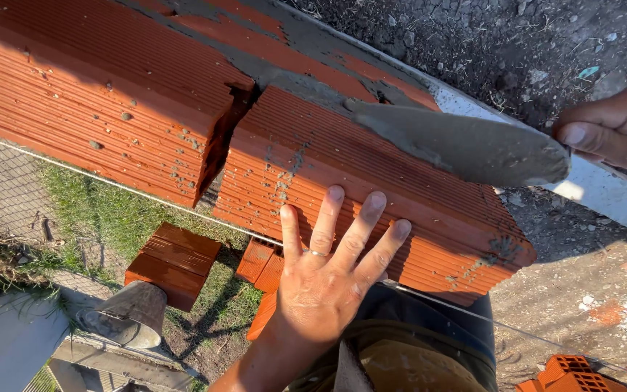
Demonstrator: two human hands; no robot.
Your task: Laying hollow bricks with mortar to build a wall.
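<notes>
My left hand (328,279) lies open, fingers spread, on the centre-frame ribbed brick (371,192), my right hand (615,127) grips the mortar-coated trowel (466,145); pressing unevenly could, I judge, tilt the brick off the string line (110,178).

The right hand (618,129) runs off the right edge, so only the thumb and a bit of the knuckles show, and the trowel (466,141) handle is buried inside that grip. The left hand (328,272) covers part of the ribbed brick (371,189) face under its palm. The neighbouring brick (96,94) gets chopped by the top and left edges. Down on the ground, the loose bricks (582,374) at the bottom right corner are cut off too, and the bucket (128,316) is partly in shadow, contents can't be made out.
</notes>
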